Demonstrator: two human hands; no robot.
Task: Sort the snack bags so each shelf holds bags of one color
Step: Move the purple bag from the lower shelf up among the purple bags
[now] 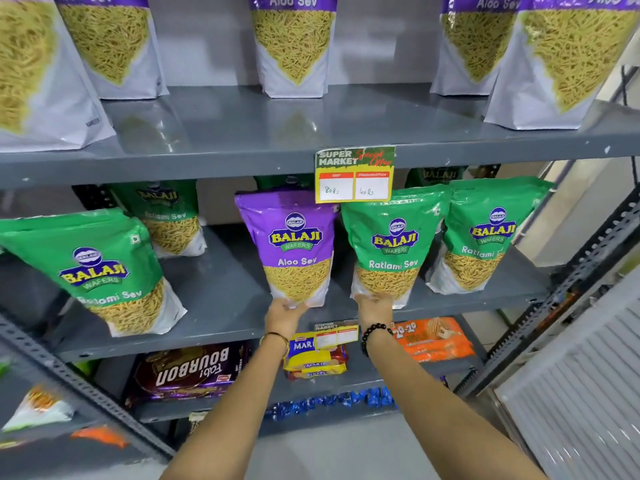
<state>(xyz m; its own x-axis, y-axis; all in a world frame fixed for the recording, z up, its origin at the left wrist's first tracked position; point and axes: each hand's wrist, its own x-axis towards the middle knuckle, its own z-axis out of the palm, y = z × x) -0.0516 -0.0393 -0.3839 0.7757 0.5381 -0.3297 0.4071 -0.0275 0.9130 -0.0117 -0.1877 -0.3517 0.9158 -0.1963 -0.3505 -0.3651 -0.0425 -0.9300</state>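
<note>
Two hands gripping bag bottoms: left hand [284, 315] on purple bag [289, 244], right hand [375, 306] on green bag [389, 244].

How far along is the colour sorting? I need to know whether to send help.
Nearly done, it seems. The top shelf shows only purple Aloo Sev bags. On the middle shelf one purple Aloo Sev bag remains among green Ratlami Sev bags; the left hand grips its bottom edge, while the right hand holds the neighbouring green bag. Left: lift the purple one up.

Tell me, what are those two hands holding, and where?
Left hand grips the purple Aloo Sev bag at its bottom edge; right hand the green Ratlami Sev bag likewise.
</note>
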